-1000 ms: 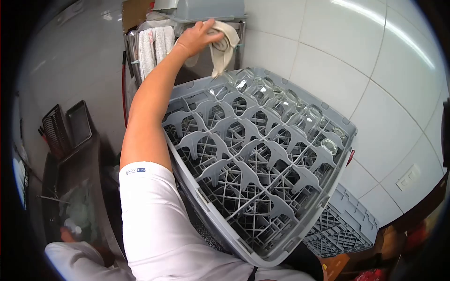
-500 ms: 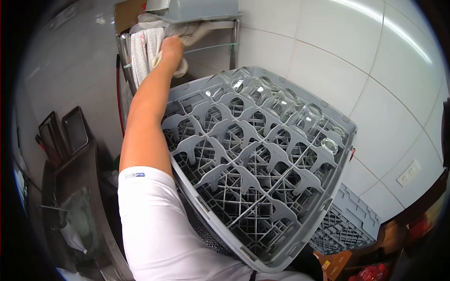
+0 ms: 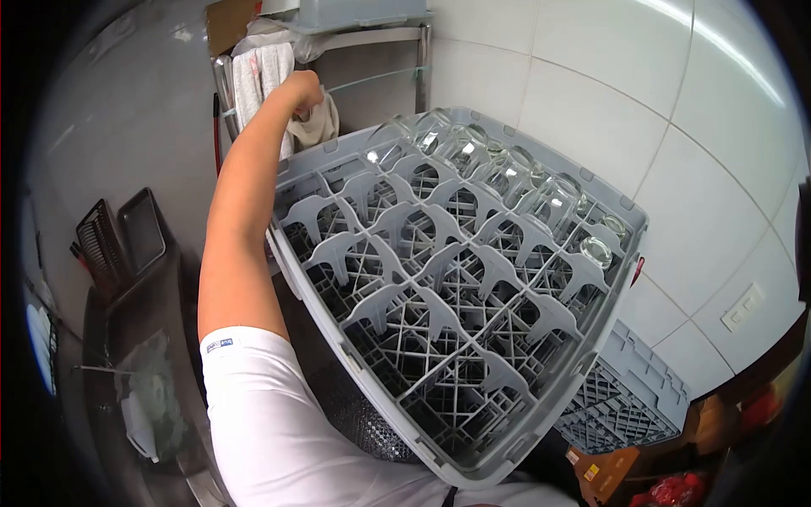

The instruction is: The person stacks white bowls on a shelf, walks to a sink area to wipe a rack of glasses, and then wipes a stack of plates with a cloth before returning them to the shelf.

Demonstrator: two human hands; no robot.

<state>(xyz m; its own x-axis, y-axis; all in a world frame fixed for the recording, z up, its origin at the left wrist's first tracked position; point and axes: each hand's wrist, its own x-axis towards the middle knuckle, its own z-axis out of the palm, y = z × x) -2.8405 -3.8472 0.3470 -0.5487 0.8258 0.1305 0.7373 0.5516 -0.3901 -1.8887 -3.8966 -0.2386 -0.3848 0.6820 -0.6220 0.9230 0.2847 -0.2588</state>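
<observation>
My left hand (image 3: pixel 303 89) is closed at the far left corner of a grey glass rack (image 3: pixel 553 406), gripping a beige cloth (image 3: pixel 318 124) that hangs down below it. White towels (image 3: pixel 263 74) drape over a metal rail just beside the hand. The left arm reaches along the rack's left side. Several clear glasses (image 3: pixel 463 150) stand in the compartments along the wall side of the rack, and a smaller glass (image 3: pixel 596 251) sits near the right corner. My right hand is out of view.
Behind the hand is a metal shelf frame (image 3: pixel 424 76) with a grey tub (image 3: pixel 363 13) on top. A second grey crate (image 3: pixel 634 397) lies lower right, near the tiled wall (image 3: pixel 583 101). A metal sink (image 3: pixel 160 397) and a dark tray (image 3: pixel 142 230) are at left.
My left hand has drawn slightly back and left. The beige cloth, spread out to the right of the hand before, now hangs beneath it. The view has shifted slightly.
</observation>
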